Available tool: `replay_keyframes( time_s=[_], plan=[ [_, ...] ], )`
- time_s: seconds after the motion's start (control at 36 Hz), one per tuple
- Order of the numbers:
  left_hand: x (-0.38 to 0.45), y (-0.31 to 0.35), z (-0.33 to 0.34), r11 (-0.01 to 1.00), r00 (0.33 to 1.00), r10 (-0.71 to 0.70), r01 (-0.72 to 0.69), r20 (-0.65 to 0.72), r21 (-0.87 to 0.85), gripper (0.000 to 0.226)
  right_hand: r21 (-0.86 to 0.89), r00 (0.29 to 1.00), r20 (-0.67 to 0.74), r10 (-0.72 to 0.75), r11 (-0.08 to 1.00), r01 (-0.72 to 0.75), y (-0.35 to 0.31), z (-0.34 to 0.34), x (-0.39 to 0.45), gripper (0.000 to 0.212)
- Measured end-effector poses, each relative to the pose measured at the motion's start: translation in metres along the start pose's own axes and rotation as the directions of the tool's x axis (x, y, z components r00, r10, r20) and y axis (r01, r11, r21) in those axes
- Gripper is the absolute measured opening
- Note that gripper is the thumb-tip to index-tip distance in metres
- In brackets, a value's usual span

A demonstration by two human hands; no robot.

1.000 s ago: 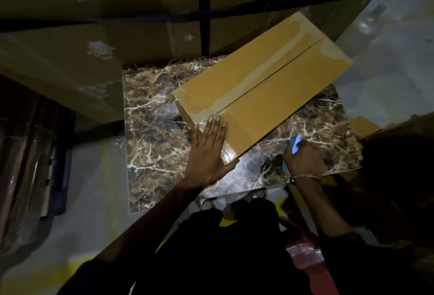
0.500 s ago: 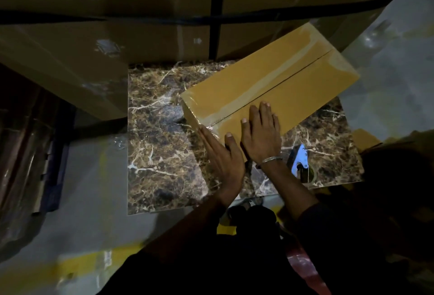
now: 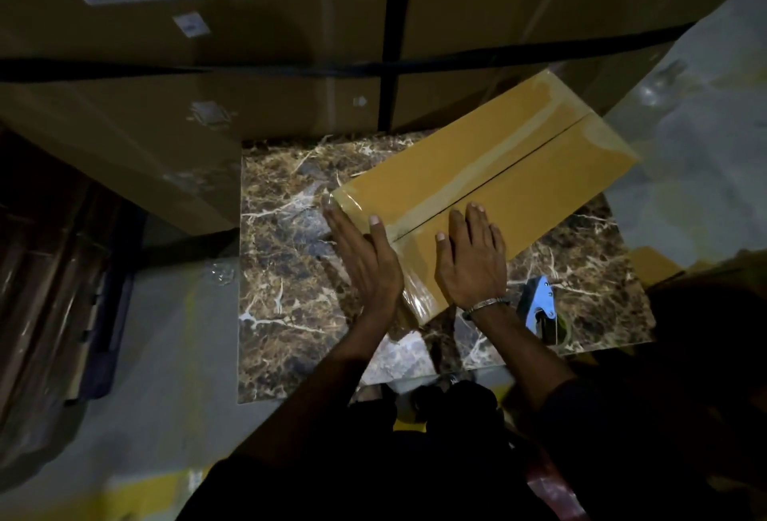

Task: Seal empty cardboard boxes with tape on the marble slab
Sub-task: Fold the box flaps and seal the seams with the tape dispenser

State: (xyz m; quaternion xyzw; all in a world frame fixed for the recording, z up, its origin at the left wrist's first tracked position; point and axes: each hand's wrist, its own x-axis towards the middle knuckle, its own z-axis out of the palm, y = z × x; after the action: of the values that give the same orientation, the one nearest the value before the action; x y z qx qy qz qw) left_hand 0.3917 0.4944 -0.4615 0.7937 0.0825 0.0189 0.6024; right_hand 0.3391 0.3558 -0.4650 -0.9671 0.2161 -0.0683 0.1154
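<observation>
mid-frame, the left hand point(image 3: 365, 259) and right hand point(image 3: 471, 259), fingers straight and together, press flat on the taped cardboard box point(image 3: 489, 184) atop the marble slab point(image 3: 290, 292).

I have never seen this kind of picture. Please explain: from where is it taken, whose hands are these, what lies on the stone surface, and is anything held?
The picture comes from a camera worn on a person's head, looking down at their own two hands. There is no machine. A flat cardboard box lies on a brown marble slab, with clear tape running along its top seam. The left hand lies flat against the box's near end, and the right hand presses flat on the top. Neither hand grips anything. A blue tape dispenser rests on the slab beside the right wrist. Big cartons stand behind.
</observation>
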Motion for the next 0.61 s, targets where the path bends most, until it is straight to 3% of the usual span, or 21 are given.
replay_keyframes(
  time_s=[0.17,0.25,0.33,0.47,0.61],
  plan=[
    [0.02,-0.023,0.021,0.999,0.999,0.043,-0.044,0.034,0.024,0.079,-0.001,1.0,-0.004,-0.004,1.0,0.003,-0.001,0.0,-0.001,0.053],
    [0.027,-0.036,0.021,0.99,0.997,-0.079,0.081,0.028,-0.115,0.082,-0.006,1.0,0.004,0.002,1.0,-0.002,-0.002,0.0,-0.001,0.053],
    [0.031,-0.037,0.02,0.985,0.993,-0.104,0.111,0.057,-0.134,0.082,-0.006,1.0,0.006,-0.001,1.0,0.001,-0.002,-0.001,0.001,0.053],
    [0.03,-0.021,0.01,0.986,0.989,-0.15,0.151,-0.01,0.069,0.092,-0.008,1.0,0.014,0.005,1.0,-0.005,-0.002,-0.002,0.0,0.053],
    [0.056,0.007,0.005,0.987,0.997,0.062,-0.054,-0.049,0.154,0.088,-0.015,1.0,-0.001,0.01,1.0,-0.01,-0.003,-0.003,-0.002,0.053]
  ],
)
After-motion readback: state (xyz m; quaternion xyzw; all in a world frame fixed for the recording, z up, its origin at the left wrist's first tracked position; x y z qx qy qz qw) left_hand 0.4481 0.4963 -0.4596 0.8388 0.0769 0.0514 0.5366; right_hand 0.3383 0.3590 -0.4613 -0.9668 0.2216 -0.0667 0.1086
